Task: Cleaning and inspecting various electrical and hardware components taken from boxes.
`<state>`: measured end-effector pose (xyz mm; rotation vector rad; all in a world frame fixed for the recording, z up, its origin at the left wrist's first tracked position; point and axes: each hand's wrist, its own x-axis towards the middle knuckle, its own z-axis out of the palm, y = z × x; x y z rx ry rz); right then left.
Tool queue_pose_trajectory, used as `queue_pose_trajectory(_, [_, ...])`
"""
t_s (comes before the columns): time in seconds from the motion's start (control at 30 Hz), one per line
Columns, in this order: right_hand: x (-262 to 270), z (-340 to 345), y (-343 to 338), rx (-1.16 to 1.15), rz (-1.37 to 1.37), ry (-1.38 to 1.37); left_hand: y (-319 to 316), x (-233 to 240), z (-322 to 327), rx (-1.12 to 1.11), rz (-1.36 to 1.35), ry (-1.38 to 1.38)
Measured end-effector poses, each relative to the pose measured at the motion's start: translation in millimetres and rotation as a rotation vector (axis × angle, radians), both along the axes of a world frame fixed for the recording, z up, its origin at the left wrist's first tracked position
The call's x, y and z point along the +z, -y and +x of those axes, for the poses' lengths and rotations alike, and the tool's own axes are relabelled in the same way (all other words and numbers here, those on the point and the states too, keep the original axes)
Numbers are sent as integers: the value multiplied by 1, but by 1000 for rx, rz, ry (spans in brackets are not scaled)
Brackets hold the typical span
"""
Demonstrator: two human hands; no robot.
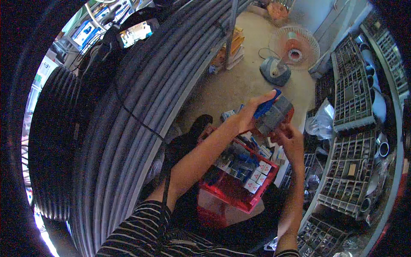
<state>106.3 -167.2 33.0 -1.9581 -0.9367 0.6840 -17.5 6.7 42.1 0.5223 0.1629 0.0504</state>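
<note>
In front of me, above a red plastic crate [253, 205], I hold a grey block-shaped object [275, 114] in both hands. My left hand [252, 112] grips its left side, with a flat blue piece [267, 104] under the thumb. Whether the blue piece is joined to the block, I cannot tell. My right hand [287, 135] has its fingers curled at the block's lower right edge, where something reddish also shows. Inside the crate are several small white boxes [257, 176] with red marks and some dark and blue parts.
Thick black coiled pipes [128, 112] fill the left side. An electric fan [293, 53] stands on the floor [208, 93] ahead. Gridded plastic trays [353, 83] line the shelf at right, beside a clear plastic bag [321, 122]. A metal post [231, 32] rises near stacked yellow items [236, 41].
</note>
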Motion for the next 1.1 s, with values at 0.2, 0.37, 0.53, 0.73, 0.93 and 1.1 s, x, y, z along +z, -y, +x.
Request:
queue_pose_trajectory(0.2, [-51, 8, 7, 217, -122, 103, 15, -2, 5, 93, 123, -87])
queue_pose_trajectory(0.37, [-36, 5, -4, -51, -112, 331, 16, 1, -6, -55, 99, -79])
queue_pose_trajectory(0.53, [-94, 38, 11, 19, 395, 98, 49, -10, 9, 10, -14, -43])
queue_pose_trajectory(0.73, [-84, 42, 10, -276, 267, -420, 49, -10, 8, -61, -78, -179])
queue_pose_trajectory(0.93, [-77, 60, 17, -224, 427, -361, 48, -10, 9, -172, 56, -77])
queue_pose_trajectory(1.1, [-39, 47, 4, -193, 661, -645, 17, -7, -1, -168, 224, 25])
